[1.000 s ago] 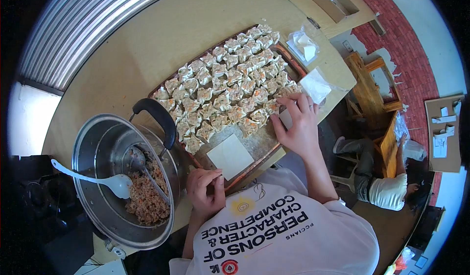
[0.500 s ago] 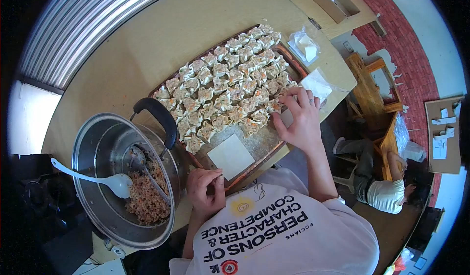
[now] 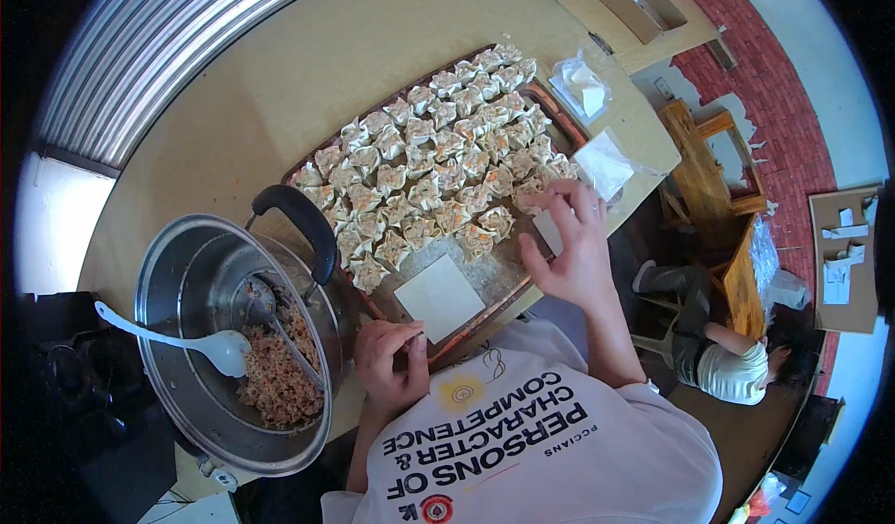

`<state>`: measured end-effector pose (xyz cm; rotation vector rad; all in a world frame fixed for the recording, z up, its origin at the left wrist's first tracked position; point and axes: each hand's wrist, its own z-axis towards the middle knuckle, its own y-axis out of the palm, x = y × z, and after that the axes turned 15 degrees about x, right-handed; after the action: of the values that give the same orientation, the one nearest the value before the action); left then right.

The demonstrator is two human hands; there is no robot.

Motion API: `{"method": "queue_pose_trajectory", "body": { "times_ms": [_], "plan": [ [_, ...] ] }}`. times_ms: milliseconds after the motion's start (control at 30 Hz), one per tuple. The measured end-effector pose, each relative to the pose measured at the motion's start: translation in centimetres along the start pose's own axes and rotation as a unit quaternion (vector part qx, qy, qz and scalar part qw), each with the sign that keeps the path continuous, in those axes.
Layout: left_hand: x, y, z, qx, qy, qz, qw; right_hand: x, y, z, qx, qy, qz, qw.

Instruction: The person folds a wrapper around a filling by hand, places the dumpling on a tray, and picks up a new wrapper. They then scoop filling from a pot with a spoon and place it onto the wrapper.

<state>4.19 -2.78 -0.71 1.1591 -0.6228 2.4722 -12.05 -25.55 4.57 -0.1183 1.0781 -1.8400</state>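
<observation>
On a clock face laid over the view, with 12 at the top, the tray (image 3: 511, 286) sits around the centre and reaches towards 1 o'clock, slanting on the pale table (image 3: 266, 86). Rows of open-topped, pleated dumplings (image 3: 424, 193) cover most of it, their filling flecked with orange. A flat square wrapper (image 3: 439, 295) lies at the tray's 6 o'clock end.

The left hand (image 3: 390, 364) is just beside that wrapper, at its 7 o'clock side. Its fingers are curled and the tips of thumb and forefinger are drawn close together; whether they pinch the wrapper's edge, one cannot tell. The right hand (image 3: 573, 249) hovers at the tray's 4 o'clock side, thumb spread well away from the bent fingers, which reach towards the nearest dumplings. It appears to have hold of nothing, though contact at the fingertips cannot be made out. A white sheet (image 3: 548, 232) shows between thumb and fingers.

At 8 o'clock stands a steel pot (image 3: 191, 407), its black handle (image 3: 306, 230) at the pot's own 1 o'clock. Inside are minced filling (image 3: 280, 379), a white ladle (image 3: 224, 351) and a metal spoon (image 3: 264, 308). A plastic packet (image 3: 583, 86) rests towards 1 o'clock, and another person (image 3: 732, 367) is at 4 o'clock, near wooden furniture (image 3: 699, 170)
</observation>
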Motion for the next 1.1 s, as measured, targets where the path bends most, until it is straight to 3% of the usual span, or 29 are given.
{"method": "queue_pose_trajectory", "body": {
  "times_ms": [267,967,1033,1100],
  "plan": [
    [0.1,0.0,0.1,-0.009,-0.022,-0.005,1.0,-1.0,0.8,-0.1,-0.063,0.005,0.009,0.998],
    [0.0,0.1,0.0,0.004,-0.007,-0.02,1.0,-0.5,1.7,-0.6,0.018,0.004,-0.059,0.998],
    [-0.2,0.1,0.0,0.003,-0.001,-0.019,1.0,-0.9,2.0,-0.7,0.063,0.048,-0.001,0.997],
    [-0.2,0.1,0.1,0.0,0.005,-0.019,1.0,-1.5,1.7,-1.1,0.05,0.051,0.031,0.997]
  ]
}}
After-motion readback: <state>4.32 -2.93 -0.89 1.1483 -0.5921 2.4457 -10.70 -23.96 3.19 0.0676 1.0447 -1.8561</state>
